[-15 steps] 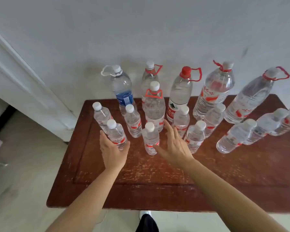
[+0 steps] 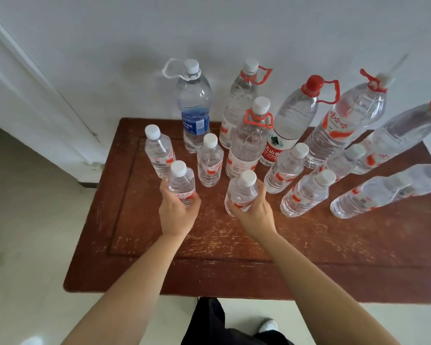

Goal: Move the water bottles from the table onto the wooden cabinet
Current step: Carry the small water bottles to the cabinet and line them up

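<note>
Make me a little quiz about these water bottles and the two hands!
1. True or false: the left hand holds a small clear plastic bottle with a white cap.
2. The label on the tall clear plastic bottle with the white loop handle is: A red, B blue, C green?
3. Which hand holds the bottle nearer the tall red-capped clear bottle?
Key: 1 true; 2 B; 3 the right hand.
</note>
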{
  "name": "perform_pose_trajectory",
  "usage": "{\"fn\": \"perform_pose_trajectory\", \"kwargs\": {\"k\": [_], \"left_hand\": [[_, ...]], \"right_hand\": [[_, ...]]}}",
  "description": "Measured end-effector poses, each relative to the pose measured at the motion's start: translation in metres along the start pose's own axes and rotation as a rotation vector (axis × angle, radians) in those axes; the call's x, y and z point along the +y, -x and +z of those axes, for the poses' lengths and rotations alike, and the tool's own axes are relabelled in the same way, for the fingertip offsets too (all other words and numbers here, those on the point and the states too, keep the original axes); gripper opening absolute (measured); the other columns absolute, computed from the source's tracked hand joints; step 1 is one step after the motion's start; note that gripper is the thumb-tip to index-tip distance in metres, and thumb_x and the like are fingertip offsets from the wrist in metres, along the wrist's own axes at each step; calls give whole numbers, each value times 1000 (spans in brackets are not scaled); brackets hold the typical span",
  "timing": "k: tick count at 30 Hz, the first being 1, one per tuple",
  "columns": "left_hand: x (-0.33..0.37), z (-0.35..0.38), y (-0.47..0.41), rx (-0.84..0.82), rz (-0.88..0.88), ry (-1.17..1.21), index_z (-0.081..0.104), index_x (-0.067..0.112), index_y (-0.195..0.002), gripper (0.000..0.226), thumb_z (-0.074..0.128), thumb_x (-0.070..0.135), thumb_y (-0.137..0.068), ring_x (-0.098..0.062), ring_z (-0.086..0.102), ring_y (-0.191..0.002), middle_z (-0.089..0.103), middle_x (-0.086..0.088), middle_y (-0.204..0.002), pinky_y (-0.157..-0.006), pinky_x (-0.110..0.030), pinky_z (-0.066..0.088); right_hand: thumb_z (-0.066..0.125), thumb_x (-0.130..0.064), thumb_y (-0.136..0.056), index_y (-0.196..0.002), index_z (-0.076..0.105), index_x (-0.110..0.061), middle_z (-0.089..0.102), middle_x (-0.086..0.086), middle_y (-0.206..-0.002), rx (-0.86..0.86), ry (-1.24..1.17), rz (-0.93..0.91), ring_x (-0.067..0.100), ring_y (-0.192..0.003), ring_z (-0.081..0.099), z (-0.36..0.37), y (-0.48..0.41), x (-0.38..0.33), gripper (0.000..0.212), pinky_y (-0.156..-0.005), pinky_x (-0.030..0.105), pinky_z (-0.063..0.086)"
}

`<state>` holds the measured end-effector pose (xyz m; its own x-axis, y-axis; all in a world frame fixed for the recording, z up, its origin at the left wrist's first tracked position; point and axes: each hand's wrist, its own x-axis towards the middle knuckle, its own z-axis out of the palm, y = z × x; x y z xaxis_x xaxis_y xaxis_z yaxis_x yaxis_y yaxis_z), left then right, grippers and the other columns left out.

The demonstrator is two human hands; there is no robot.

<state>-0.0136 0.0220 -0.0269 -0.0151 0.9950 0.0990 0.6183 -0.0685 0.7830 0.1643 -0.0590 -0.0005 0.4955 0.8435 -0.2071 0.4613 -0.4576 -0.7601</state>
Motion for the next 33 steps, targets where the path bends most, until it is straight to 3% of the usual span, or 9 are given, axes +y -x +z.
{"fn": "perform_pose_trajectory", "kwargs": {"k": [8, 15, 18, 22, 26, 29, 33], "left_hand": [[-12, -26, 72, 80, -159, 1, 31, 21, -130, 82, 87, 29, -70, -30, 70, -94, 67, -5, -114, -79, -31, 50], [6, -40, 158, 232, -300, 12, 32, 13, -136, 75, 80, 35, -82, -29, 67, -96, 64, 2, -111, -78, -31, 48], [14, -47, 213, 301, -376, 18, 27, 13, -139, 77, 76, 36, -85, -28, 67, -97, 62, 0, -115, -77, -30, 47], [21, -64, 286, 414, -415, -32, 20, 28, -132, 71, 74, 34, -86, -33, 67, -93, 60, -8, -117, -79, -47, 56], [28, -109, 363, 537, -494, -154, 19, 26, -136, 71, 71, 37, -88, -33, 65, -95, 60, -10, -121, -77, -41, 54], [29, -152, 419, 616, -519, -296, 22, 20, -143, 75, 70, 35, -88, -31, 63, -101, 56, -8, -128, -76, -39, 53], [30, -213, 494, 729, -572, -486, 33, 14, -146, 75, 74, 20, -84, -35, 61, -105, 57, -12, -127, -73, -41, 52]], "right_hand": [[80, -41, -83, -143, 24, -26, 62, 6, -132, -71, 5, -27, 33, -110, 65, -11, 32, 19, 83, -84, 35, 47], [79, -36, -86, -135, 26, -18, 56, 4, -128, -240, -27, -180, 37, -113, 63, -37, 70, 56, 74, -83, 33, 43], [78, -36, -87, -122, 25, -24, 52, -2, -119, -322, -34, -286, 40, -107, 64, -53, 92, 76, 65, -79, 35, 45], [76, -36, -89, -112, 19, -36, 53, -3, -118, -412, -33, -450, 35, -100, 65, -58, 113, 88, 62, -76, 34, 46], [74, -40, -89, -127, 31, -36, 59, -5, -122, -554, 18, -672, 28, -104, 63, -49, 149, 71, 57, -82, 35, 50], [75, -37, -88, -145, 41, -36, 59, -7, -132, -618, 35, -895, 21, -115, 59, -32, 189, 47, 66, -92, 41, 51], [82, -30, -82, -148, 40, -32, 61, 4, -125, -659, 88, -1222, 30, -108, 62, 6, 264, 11, 78, -90, 47, 53]]}}
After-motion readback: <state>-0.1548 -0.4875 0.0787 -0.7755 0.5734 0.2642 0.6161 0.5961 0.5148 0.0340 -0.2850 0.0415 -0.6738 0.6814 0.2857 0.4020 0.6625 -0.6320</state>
